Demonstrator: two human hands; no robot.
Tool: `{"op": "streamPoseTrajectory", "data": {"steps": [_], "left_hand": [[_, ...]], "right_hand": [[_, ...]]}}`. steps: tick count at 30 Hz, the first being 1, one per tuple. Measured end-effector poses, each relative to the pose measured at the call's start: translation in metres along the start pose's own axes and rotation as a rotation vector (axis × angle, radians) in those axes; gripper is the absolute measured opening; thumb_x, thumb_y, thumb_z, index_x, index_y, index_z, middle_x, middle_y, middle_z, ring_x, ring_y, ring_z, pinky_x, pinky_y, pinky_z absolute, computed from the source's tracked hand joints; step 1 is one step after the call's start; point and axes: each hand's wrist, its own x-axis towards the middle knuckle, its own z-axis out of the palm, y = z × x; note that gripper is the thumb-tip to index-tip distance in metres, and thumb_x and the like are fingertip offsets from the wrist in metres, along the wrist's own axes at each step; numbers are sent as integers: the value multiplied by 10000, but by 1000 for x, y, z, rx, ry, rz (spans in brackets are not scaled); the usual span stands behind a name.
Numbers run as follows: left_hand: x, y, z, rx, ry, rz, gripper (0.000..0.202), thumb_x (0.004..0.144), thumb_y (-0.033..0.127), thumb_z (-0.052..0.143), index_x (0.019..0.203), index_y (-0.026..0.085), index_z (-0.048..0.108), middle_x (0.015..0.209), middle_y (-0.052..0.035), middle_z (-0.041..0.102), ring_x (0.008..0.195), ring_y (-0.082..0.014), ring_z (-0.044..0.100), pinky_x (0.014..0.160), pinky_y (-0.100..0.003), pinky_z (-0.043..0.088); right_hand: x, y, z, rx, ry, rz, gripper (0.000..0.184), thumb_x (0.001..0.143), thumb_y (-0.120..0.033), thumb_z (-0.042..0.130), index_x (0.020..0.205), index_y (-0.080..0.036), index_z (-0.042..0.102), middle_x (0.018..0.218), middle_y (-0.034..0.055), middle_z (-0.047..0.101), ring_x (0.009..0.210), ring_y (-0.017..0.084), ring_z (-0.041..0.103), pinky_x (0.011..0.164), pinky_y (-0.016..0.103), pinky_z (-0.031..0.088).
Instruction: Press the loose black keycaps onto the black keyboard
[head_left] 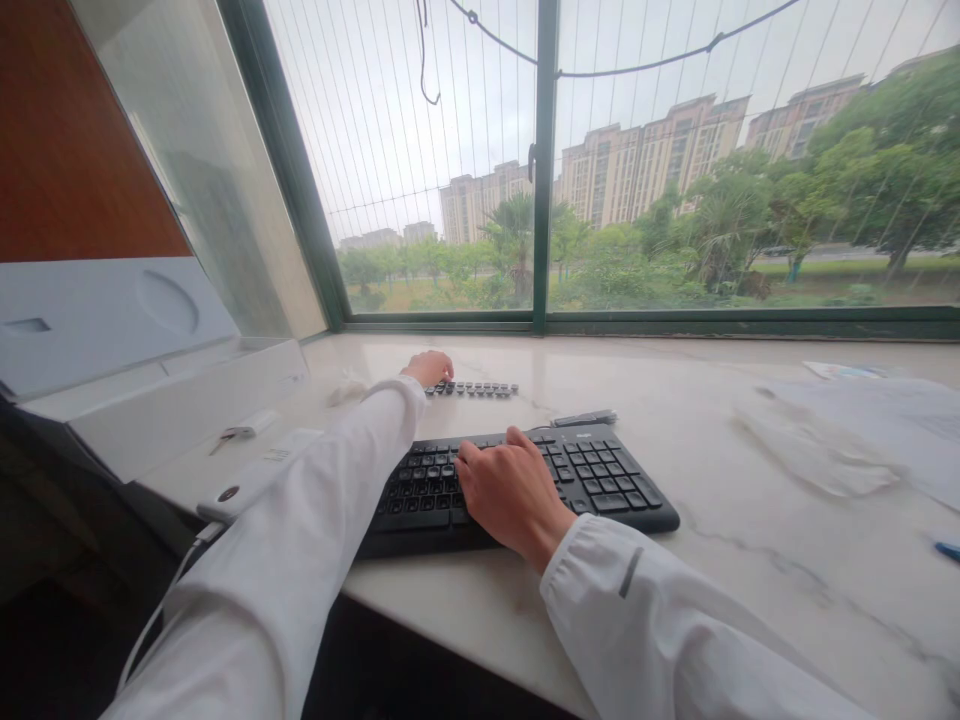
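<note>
A black keyboard [611, 475] lies on the marble-patterned surface in front of me. Its number pad carries keycaps, while sockets appear bare in the left part. My right hand [514, 490] rests over the keyboard's middle, fingers curled down; whatever lies under the fingertips is hidden. Beyond the keyboard, several loose black keycaps [484, 389] stand in rows. At the left end of those rows is my left hand [430, 367], its fingers bent downward and closed. Any small thing between its fingertips is too small to make out.
A black cable [585, 418] lies behind the keyboard. An open white box [187, 385], a white device [255, 475] and a white cord [161, 605] are at left. Crumpled clear plastic [825, 445], papers [892, 410] and a blue object [946, 551] lie right. A window [540, 325] borders the back.
</note>
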Motion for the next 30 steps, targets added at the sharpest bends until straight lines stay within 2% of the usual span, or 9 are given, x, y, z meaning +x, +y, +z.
{"op": "streamPoseTrajectory", "data": {"steps": [4, 8, 12, 15, 17, 19, 23, 26, 30], "left_hand": [[-6, 4, -7, -66, 87, -37, 213, 738, 382, 633, 904, 272, 711, 1040, -9, 690, 942, -167, 598, 834, -243, 432], [-19, 15, -25, -135, 194, -79, 205, 775, 389, 596, 914, 279, 700, 998, -1, 699, 892, -156, 603, 801, -246, 437], [-39, 35, -47, -127, 162, -49, 183, 736, 375, 650, 872, 271, 715, 964, -9, 703, 871, -159, 609, 787, -244, 444], [-58, 45, -66, -97, 73, 6, 206, 682, 363, 697, 859, 262, 730, 927, -18, 705, 799, -152, 613, 737, -242, 452], [-73, 45, -80, -137, -74, 84, 260, 664, 387, 702, 881, 247, 735, 890, -22, 710, 701, -132, 600, 662, -231, 447], [-89, 40, -93, -192, -213, 163, 322, 645, 418, 707, 907, 234, 738, 881, -23, 714, 649, -115, 573, 605, -221, 430], [-127, 22, -113, -264, -408, 277, 337, 618, 430, 718, 888, 229, 745, 864, -20, 721, 674, -107, 543, 538, -190, 382], [-153, 10, -116, -268, -534, 279, 316, 600, 432, 732, 840, 227, 753, 812, -21, 717, 623, -95, 502, 487, -184, 341], [-177, 0, -104, -298, -609, 232, 309, 563, 429, 765, 796, 226, 760, 737, -19, 699, 598, -97, 487, 477, -189, 343]], "right_hand": [[0, 0, -1, -8, -5, 0, 313, 938, -264, 325, 754, -194, 569, 532, 21, 614, 496, 141, 551, 847, 337, 240], [0, 1, 2, -24, 18, -15, 307, 939, -276, 325, 749, -202, 555, 533, 11, 617, 494, 144, 552, 849, 337, 242], [0, 2, 4, -46, 48, -29, 319, 945, -289, 313, 764, -205, 562, 541, 14, 626, 503, 153, 563, 832, 340, 240], [-1, 2, 2, -64, 61, -44, 340, 951, -292, 302, 758, -207, 568, 527, 13, 623, 498, 157, 565, 838, 343, 232], [-1, 1, 0, -69, 58, -54, 353, 953, -284, 297, 747, -203, 571, 526, 17, 624, 494, 154, 563, 836, 339, 230], [-2, -1, -3, -65, 50, -65, 354, 956, -282, 296, 759, -198, 579, 537, 23, 631, 496, 149, 560, 818, 334, 230], [-5, -11, -10, -1, 33, -132, 312, 957, -293, 322, 826, -191, 587, 612, 23, 664, 534, 135, 570, 787, 319, 224], [-7, -18, -13, 78, 24, -223, 295, 962, -286, 325, 834, -194, 575, 679, 14, 682, 577, 121, 584, 775, 307, 219], [-9, -21, -13, 117, 16, -277, 282, 964, -293, 328, 870, -198, 576, 689, 7, 678, 609, 122, 592, 772, 300, 218]]}}
